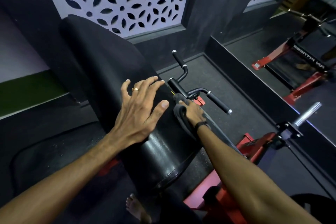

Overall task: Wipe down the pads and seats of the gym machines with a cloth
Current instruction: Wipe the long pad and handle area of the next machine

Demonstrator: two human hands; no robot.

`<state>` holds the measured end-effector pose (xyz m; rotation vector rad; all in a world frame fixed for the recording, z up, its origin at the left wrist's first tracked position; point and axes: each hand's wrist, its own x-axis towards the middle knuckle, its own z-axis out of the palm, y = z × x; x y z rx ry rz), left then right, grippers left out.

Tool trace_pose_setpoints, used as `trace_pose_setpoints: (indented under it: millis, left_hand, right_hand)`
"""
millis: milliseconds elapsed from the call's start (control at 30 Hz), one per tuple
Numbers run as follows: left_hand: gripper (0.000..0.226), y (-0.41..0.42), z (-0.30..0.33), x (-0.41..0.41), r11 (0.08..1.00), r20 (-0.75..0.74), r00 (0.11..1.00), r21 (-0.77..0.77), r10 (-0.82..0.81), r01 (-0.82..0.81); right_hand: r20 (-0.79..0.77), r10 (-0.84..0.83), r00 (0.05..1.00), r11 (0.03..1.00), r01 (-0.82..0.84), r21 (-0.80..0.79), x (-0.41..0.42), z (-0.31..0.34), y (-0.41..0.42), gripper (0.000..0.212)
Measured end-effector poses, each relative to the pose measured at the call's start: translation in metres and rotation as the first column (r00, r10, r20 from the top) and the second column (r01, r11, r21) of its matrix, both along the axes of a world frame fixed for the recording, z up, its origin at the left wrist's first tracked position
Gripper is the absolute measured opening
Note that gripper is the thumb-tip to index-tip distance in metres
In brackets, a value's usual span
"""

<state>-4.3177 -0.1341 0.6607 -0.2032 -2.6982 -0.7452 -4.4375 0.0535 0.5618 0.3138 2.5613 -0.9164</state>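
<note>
My left hand [140,107] lies flat and spread on the pad [112,78] — fingers straight, bracing me as I lean over. My right hand [192,110] grips the cloth [180,114] bunched, pressed to the pad's right edge beside the handles [218,102] — to wipe that side.

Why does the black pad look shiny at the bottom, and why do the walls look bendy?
In the head view, room light glares off the near end of the pad; farther up, under the left hand, it looks matte. The wide-angle lens curves straight edges. The lattice panel is slightly blurred.
</note>
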Motion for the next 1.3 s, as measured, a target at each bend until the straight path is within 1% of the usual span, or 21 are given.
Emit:
trace_pose_setpoints:
  millis: [67, 133, 200, 267, 300, 333, 367, 433, 500, 567, 633, 667, 733, 900, 967, 1033, 1067, 1167, 1233, 1300]
  left_hand:
    - [0.071, 0.000, 0.000, 0.000, 1.000, -0.001, 1.000, 0.001, 0.018, -0.018]
    - [0.072, 0.001, -0.001, 0.002, 0.999, 0.002, 0.999, -0.004, 0.035, -0.035]
    - [0.072, 0.002, 0.000, 0.002, 0.999, 0.000, 0.999, -0.020, 0.038, -0.038]
    - [0.071, 0.003, 0.000, 0.002, 0.999, -0.005, 0.999, -0.030, 0.032, -0.032]
    - [0.071, 0.003, 0.000, 0.003, 0.999, -0.005, 0.999, -0.031, 0.035, -0.035]
    - [0.071, 0.003, 0.001, 0.002, 0.999, -0.004, 0.999, -0.032, 0.038, -0.038]
    - [0.071, 0.003, 0.001, 0.002, 0.999, -0.003, 0.999, -0.030, 0.041, -0.042]
    - [0.071, 0.005, 0.001, 0.001, 0.998, 0.002, 0.998, -0.026, 0.055, -0.055]
    - [0.070, 0.006, 0.001, 0.000, 0.997, 0.006, 0.997, -0.022, 0.071, -0.071]
    - [0.070, 0.006, 0.001, 0.000, 0.996, 0.014, 0.996, -0.025, 0.083, -0.083]
    - [0.070, 0.007, 0.001, 0.001, 0.996, 0.019, 0.996, -0.032, 0.090, -0.089]
    - [0.071, 0.007, 0.001, 0.001, 0.995, 0.022, 0.995, -0.031, 0.094, -0.093]
    - [0.072, 0.008, 0.001, 0.001, 0.995, 0.024, 0.995, -0.041, 0.096, -0.095]
    - [0.071, 0.008, 0.000, 0.001, 0.995, 0.030, 0.997, -0.068, 0.073, -0.071]
    - [0.071, 0.008, 0.001, 0.002, 0.996, 0.027, 0.998, -0.069, 0.055, -0.053]
    - [0.071, 0.007, 0.001, 0.003, 0.997, 0.025, 0.999, -0.075, 0.035, -0.033]
    - [0.071, 0.007, 0.000, 0.003, 0.996, 0.024, 0.999, -0.079, 0.029, -0.027]
    - [0.071, 0.005, 0.000, 0.004, 0.996, 0.023, 1.000, -0.092, 0.014, -0.012]
    - [0.072, 0.005, 0.000, 0.004, 0.996, 0.024, 1.000, -0.087, 0.013, -0.011]
    - [0.074, 0.005, 0.001, 0.004, 0.997, 0.030, 0.999, -0.080, 0.011, -0.008]
  right_hand:
    - [-0.022, 0.019, 1.000, 1.000, -0.019, -0.006, -0.005, 0.001, -0.018, 0.051]
    - [-0.107, 0.146, 0.984, 0.987, -0.152, -0.050, 0.012, 0.009, -0.023, 0.052]
    - [-0.215, 0.282, 0.935, 0.944, -0.310, -0.111, 0.041, 0.021, -0.009, 0.055]
    - [-0.268, 0.337, 0.903, 0.908, -0.387, -0.161, 0.069, 0.032, 0.012, 0.064]
    - [-0.258, 0.339, 0.905, 0.904, -0.389, -0.178, 0.078, 0.033, 0.024, 0.071]
    - [-0.228, 0.322, 0.919, 0.914, -0.365, -0.178, 0.083, 0.031, 0.035, 0.076]
    - [-0.190, 0.287, 0.939, 0.934, -0.318, -0.162, 0.085, 0.026, 0.044, 0.077]
    - [-0.115, 0.213, 0.970, 0.972, -0.223, -0.080, 0.078, 0.015, 0.052, 0.063]
    - [-0.092, 0.195, 0.976, 0.980, -0.198, -0.026, 0.061, 0.007, 0.048, 0.050]
    - [-0.061, 0.143, 0.988, 0.988, -0.146, -0.047, 0.034, 0.002, 0.035, 0.047]
    - [-0.039, 0.067, 0.997, 0.996, -0.069, -0.063, 0.014, -0.002, 0.021, 0.050]
    - [-0.033, 0.056, 0.998, 0.997, -0.057, -0.058, 0.011, -0.001, 0.013, 0.050]
    - [-0.033, 0.081, 0.996, 0.996, -0.083, -0.042, 0.023, 0.010, 0.004, 0.047]
    - [-0.131, 0.253, 0.958, 0.959, -0.266, -0.093, 0.090, 0.060, 0.008, 0.049]
    - [-0.159, 0.278, 0.947, 0.949, -0.296, -0.104, 0.113, 0.073, 0.012, 0.051]
    - [-0.173, 0.267, 0.948, 0.953, -0.286, -0.098, 0.126, 0.079, 0.017, 0.059]
    - [-0.169, 0.247, 0.954, 0.960, -0.265, -0.094, 0.126, 0.078, 0.019, 0.059]
    - [-0.107, 0.127, 0.986, 0.990, -0.134, -0.054, 0.106, 0.059, 0.025, 0.043]
    - [-0.039, 0.022, 0.999, 1.000, -0.022, 0.001, 0.081, 0.040, 0.028, 0.042]
    - [0.029, -0.052, 0.998, 0.998, 0.051, 0.031, 0.056, 0.026, 0.028, 0.044]
